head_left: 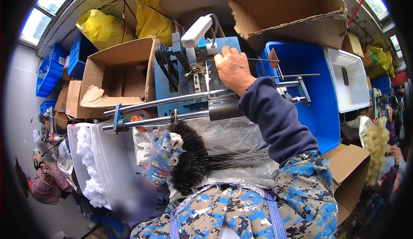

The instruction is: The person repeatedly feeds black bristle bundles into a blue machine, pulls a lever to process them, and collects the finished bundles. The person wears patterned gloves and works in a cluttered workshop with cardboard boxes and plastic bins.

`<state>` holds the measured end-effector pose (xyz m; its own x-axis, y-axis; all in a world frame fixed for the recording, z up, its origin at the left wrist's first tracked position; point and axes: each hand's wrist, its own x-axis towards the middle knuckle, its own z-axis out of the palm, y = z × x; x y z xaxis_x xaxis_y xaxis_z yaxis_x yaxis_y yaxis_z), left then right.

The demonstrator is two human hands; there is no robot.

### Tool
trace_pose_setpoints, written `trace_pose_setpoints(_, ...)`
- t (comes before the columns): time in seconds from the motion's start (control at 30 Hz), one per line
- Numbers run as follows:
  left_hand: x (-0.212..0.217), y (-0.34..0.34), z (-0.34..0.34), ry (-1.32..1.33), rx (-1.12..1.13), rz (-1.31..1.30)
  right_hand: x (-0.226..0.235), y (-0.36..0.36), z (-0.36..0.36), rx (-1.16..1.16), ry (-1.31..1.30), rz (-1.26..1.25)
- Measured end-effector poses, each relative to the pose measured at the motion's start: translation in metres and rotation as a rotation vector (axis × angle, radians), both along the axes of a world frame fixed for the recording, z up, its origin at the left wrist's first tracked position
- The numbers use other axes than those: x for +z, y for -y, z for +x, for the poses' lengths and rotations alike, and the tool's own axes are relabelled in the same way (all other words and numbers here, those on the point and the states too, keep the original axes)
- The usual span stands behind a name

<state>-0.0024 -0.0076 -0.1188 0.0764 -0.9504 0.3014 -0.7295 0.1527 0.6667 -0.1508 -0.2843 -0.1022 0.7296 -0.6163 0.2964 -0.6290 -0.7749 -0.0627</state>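
My right hand [234,71] is bare and rests over the blue-based bench machine [195,73], beneath a white lamp head [197,31]. Its fingers are curled and the fingertips are hidden, so what they grip cannot be made out. A thin wire [260,60] runs out to the right from beside this hand. Below the steel rails [163,120], my left hand [161,155] wears a flowered glove. Its fingers are bent beside white material, and what they hold is unclear. Right next to it lies a bundle of black-bristled wire brushes [188,157], their bare stems [241,158] pointing right.
A large blue bin [320,110] and a white tray [355,86] stand at right. Cardboard boxes [118,73] flank the machine. White fluffy pieces [89,170] fill a white container [107,161] at left. Other people [48,181] work at both sides.
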Motion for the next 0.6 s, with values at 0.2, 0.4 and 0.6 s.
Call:
trace_pose_setpoints(0.2,0.024,0.000,-0.017,-0.452,0.230,0.209,0.003,-0.006,0.000,-0.018,0.002,-0.005)
trace_pose_setpoints(0.4,0.086,0.022,-0.029,0.083,0.101,-0.025,0.004,-0.005,-0.001,-0.013,-0.043,0.007)
trace_pose_setpoints(0.6,0.104,-0.007,-0.012,-0.479,0.279,-0.337,0.001,-0.003,0.000,-0.021,-0.014,0.029)
